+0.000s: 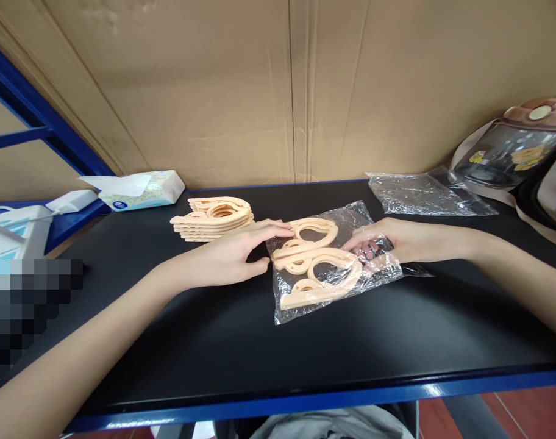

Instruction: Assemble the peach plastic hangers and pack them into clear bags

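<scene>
A clear plastic bag (358, 216) lies on the black tabletop with beige plastic folding hangers (335, 291) in it, two side by side. At its left edge, my left hand (235, 253) rests its fingertips on the upper hanger's end, fingers stretched out and thumb apart. My right hand (383, 244) is curled at the right end of the bag, gripping the crumpled film beside the hangers' curved ends. Film partly covers its fingertips. Behind my left hand is a stack of several matching beige hangers (214, 216), partly hidden by the hand.
A tissue pack (152, 190) stands at the back left, near a white box (19, 228). Another clear plastic bag (424, 194) lies flat at the back right, beside a strapped drink bottle (506, 149). Cardboard (205, 91) walls the back. A blue edge (305, 405) borders the front.
</scene>
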Available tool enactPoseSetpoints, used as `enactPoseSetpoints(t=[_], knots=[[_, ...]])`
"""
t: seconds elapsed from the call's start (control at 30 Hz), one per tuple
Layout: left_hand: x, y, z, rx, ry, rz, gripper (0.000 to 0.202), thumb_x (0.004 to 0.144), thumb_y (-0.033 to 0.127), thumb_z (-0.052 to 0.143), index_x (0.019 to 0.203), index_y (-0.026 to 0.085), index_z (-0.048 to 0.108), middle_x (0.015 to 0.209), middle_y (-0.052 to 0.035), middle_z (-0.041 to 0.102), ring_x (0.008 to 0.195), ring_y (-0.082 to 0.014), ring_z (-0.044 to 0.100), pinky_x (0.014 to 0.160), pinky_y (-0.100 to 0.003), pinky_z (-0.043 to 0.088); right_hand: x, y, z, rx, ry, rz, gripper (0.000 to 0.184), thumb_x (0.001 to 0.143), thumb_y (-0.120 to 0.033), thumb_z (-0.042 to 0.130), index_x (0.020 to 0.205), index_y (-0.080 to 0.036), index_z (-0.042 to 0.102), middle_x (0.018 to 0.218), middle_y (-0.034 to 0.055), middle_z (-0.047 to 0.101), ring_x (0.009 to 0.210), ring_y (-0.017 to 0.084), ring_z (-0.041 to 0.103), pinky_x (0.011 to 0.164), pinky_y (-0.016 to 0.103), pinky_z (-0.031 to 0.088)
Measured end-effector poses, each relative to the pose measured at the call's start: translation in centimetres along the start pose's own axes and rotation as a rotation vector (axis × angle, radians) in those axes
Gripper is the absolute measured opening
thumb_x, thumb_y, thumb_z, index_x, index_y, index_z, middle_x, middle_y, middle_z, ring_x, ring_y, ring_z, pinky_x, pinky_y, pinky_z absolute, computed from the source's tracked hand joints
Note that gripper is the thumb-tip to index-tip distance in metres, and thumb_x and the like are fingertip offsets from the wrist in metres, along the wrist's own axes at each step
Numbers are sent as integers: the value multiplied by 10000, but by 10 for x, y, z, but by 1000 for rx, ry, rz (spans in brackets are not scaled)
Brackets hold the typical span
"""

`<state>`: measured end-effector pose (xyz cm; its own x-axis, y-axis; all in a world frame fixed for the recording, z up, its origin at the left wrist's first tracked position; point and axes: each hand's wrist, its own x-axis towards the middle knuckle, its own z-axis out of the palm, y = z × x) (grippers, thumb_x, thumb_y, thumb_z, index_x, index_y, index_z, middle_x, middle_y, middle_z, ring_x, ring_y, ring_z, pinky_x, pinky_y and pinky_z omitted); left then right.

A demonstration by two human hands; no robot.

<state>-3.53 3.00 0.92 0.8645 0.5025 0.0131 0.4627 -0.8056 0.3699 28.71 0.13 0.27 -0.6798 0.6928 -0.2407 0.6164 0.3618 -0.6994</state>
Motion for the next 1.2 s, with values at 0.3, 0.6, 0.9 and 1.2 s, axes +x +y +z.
enactPoseSetpoints(t=[0.3, 0.6, 0.9, 1.2], knots=[[-8, 9, -28, 17, 330, -121, 393, 931, 335, 479, 1312, 242, 514, 1407, -34, 516, 1260, -248, 505, 1094, -385, 392, -8, 2, -12, -190, 197, 72, 456, 824, -572, 594, 1063, -210, 731, 773, 24, 672, 700, 177, 578, 611, 289, 419], [-26, -41, -58, 190, 328, -363, 664, 807, 660, 540, 1362, 296, 506, 1473, -15, 455, 1354, -324, 409, 1122, -445, 340, -11, 6, -13, -379, 367, 162, 293, 862, -491, 548, 849, -240, 697, 735, -2, 674, 658, 169, 591, 604, 292, 400], [-54, -67, -74, 161, 79, -588, 813, 813, 732, 530, 1467, 280, 360, 1577, -42, 282, 1415, -358, 282, 1128, -570, 221, -8, 8, -13, -566, 548, 222, 343, 885, -508, 481, 958, -240, 682, 797, 28, 683, 729, 218, 615, 647, 344, 423], [-53, -78, -67, 194, 87, -480, 711, 873, 669, 502, 1414, 215, 419, 1470, -75, 454, 1222, -269, 509, 1018, -468, 411, -7, 8, -11, -576, 572, 175, 346, 894, -493, 479, 979, -225, 681, 785, 31, 687, 707, 216, 619, 641, 353, 437]])
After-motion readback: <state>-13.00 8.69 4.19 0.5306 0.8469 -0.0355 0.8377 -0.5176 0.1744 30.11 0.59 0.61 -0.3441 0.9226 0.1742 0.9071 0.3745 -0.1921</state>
